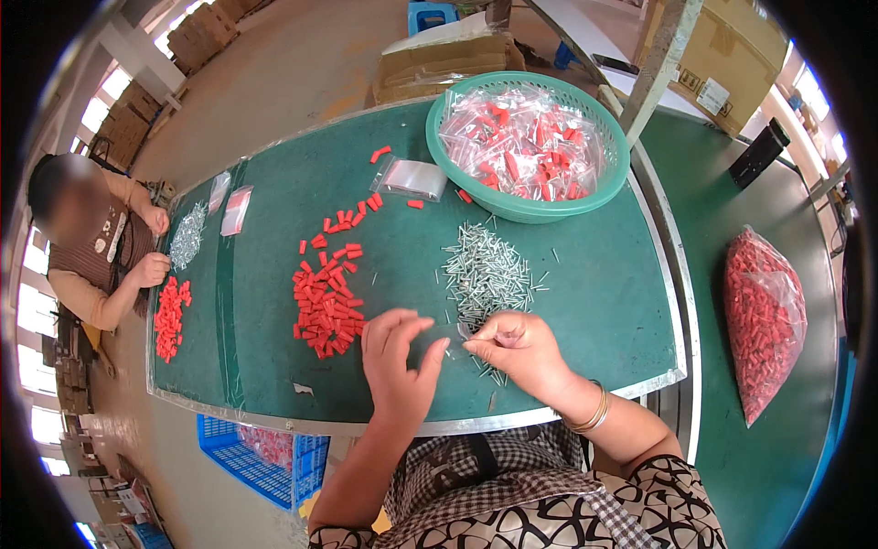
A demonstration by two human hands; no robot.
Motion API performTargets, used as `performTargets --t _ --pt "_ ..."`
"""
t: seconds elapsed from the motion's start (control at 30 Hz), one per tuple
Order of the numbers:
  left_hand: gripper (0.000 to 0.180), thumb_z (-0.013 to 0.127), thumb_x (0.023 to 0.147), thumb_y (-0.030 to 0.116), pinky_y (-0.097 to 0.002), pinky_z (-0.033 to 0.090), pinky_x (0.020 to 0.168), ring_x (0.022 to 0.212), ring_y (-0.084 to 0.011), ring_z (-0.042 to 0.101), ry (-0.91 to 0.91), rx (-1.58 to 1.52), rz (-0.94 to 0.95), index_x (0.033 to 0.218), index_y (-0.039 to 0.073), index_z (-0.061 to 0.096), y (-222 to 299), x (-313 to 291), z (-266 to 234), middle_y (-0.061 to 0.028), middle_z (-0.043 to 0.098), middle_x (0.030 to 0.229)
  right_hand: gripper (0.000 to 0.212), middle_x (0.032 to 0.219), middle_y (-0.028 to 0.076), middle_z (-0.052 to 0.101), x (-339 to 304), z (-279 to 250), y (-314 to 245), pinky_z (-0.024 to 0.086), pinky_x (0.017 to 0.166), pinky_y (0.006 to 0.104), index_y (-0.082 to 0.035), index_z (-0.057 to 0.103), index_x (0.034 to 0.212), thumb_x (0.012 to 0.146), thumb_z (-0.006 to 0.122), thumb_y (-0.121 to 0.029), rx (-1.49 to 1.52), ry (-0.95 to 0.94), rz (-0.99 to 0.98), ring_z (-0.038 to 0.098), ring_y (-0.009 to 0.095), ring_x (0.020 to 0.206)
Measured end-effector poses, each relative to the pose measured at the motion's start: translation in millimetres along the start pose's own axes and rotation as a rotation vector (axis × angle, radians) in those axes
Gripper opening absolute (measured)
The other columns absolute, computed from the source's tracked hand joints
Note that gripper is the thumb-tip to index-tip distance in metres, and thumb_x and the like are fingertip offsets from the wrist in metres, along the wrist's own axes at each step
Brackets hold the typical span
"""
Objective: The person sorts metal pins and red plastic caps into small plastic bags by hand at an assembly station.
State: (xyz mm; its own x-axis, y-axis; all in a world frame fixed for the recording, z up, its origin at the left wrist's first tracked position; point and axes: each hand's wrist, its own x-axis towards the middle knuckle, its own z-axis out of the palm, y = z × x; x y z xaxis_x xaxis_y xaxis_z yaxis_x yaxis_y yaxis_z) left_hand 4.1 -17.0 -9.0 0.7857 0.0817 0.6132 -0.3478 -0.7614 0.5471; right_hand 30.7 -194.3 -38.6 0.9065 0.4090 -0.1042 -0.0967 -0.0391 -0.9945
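My right hand (521, 352) pinches a small clear plastic bag (451, 337) between thumb and fingers, just in front of a heap of silver screws (485, 270). My left hand (395, 355) is beside the bag's other side, thumb and fingers apart; whether a fingertip touches the film is hard to see. To the left of that hand lies a pile of red tapered plugs (325, 306), with more of them trailing toward the back. I cannot make out anything inside the bag.
A green basket (526, 212) full of packed bags stands at the back of the green table (585, 311). Near it lies a stack of empty bags (412, 178). A co-worker (101, 238) sits at the left end. A large bag of red plugs (764, 320) lies right; a blue crate (306, 467) is below.
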Motion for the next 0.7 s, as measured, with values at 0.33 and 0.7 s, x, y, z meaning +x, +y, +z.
performTargets --t 0.33,0.7 --pt "0.009 0.067 0.084 0.000 -0.0234 0.048 0.071 0.076 -0.0109 0.061 -0.193 -0.341 -0.458 0.093 -0.002 0.067 11 -26 5 -0.0060 0.067 0.084 0.006 0.076 0.003 0.067 -3 8 -15 0.048 0.062 0.0239 0.001 0.069 0.089 0.088 0.065 -0.004 -0.008 0.036 -0.002 0.059 0.008 0.070" --pt "0.010 0.061 0.090 0.000 -0.0193 0.048 0.071 0.076 -0.0071 0.061 -0.224 -0.512 -0.680 0.098 -0.004 0.066 9 -37 14 -0.0035 0.067 0.085 0.008 0.065 0.005 0.060 -6 14 -12 0.044 0.053 0.0271 -0.002 0.065 0.076 0.080 0.071 -0.005 -0.302 0.134 -0.194 0.053 0.010 0.057"
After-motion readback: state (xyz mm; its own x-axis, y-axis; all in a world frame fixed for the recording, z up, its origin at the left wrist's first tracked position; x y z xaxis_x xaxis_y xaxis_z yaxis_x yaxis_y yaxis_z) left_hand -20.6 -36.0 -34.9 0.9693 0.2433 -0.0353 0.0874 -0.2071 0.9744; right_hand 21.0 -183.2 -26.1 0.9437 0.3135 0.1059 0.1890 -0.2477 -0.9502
